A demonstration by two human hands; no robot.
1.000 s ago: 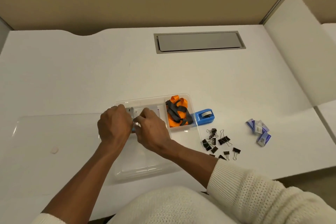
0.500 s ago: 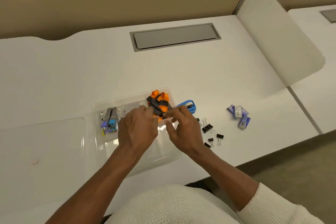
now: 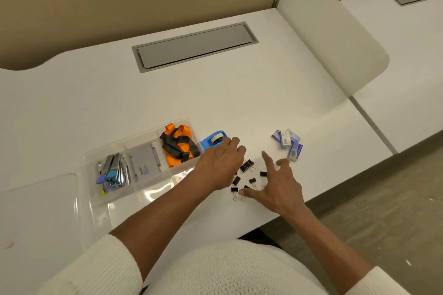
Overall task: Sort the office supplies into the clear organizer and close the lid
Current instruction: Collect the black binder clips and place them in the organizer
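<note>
With orange-and-grey lanyards (image 3: 178, 145) already in my clear plastic organizer (image 3: 92, 158), my empty, spread right hand (image 3: 279, 187) and loosely curled left hand (image 3: 221, 163) hover over small black binder clips (image 3: 247, 166) left near the desk's front edge.

Lighting: bright, even, overhead.
Shadows: soft, faint.
Glare: on clear organizer (image 3: 153, 193).
Distortion: wide-angle bending at edges.
Blur: slight throughout.

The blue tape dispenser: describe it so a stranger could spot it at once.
Start at the clear organizer on the white desk. Just outside its right end, beside the orange straps, sits the blue tape dispenser, under the left hand. Nothing else nearby is solid bright blue.
</note>
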